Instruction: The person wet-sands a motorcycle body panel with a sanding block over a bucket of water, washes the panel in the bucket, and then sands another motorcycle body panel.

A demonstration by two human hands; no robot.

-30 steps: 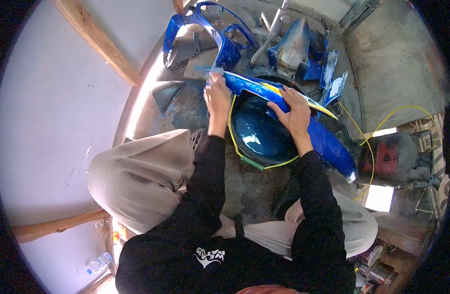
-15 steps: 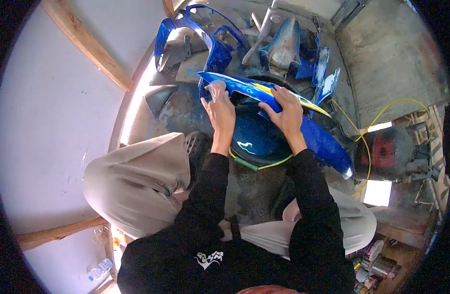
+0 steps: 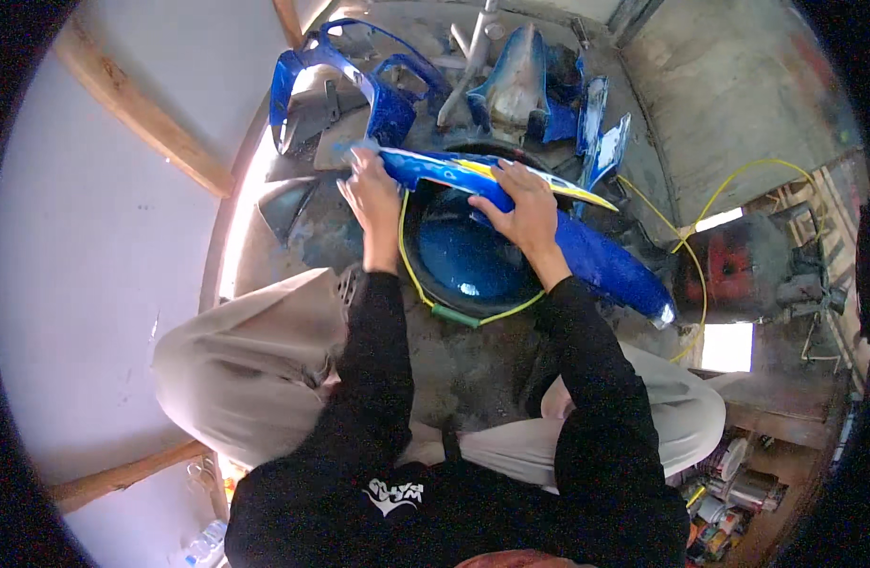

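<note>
A long, slim motorcycle fairing panel (image 3: 444,170), blue with white and yellow stripes, lies crosswise in front of me above a black bucket (image 3: 411,241). My right hand (image 3: 528,216) grips its middle, fingers over the top and thumb on the near side. At the panel's left end is my left hand (image 3: 371,199), its fingers bent and slightly blurred around the tip. Whatever sits under those fingertips is too smeared to name. Dark, shiny liquid fills the bucket, whose yellow handle with a green grip (image 3: 456,315) hangs toward me.
Beside the bucket on the right rests another blue panel (image 3: 610,265). Farther back are a blue fairing frame (image 3: 392,109), a worn blue-grey body part (image 3: 514,90) and a dark triangular piece (image 3: 285,210). A dark tank-like machine (image 3: 728,268) with a yellow hose (image 3: 706,284) stands right.
My left hand has slid left along the panel to its end. My right hand keeps its hold. The view has shifted slightly, and more of the bucket shows.
</note>
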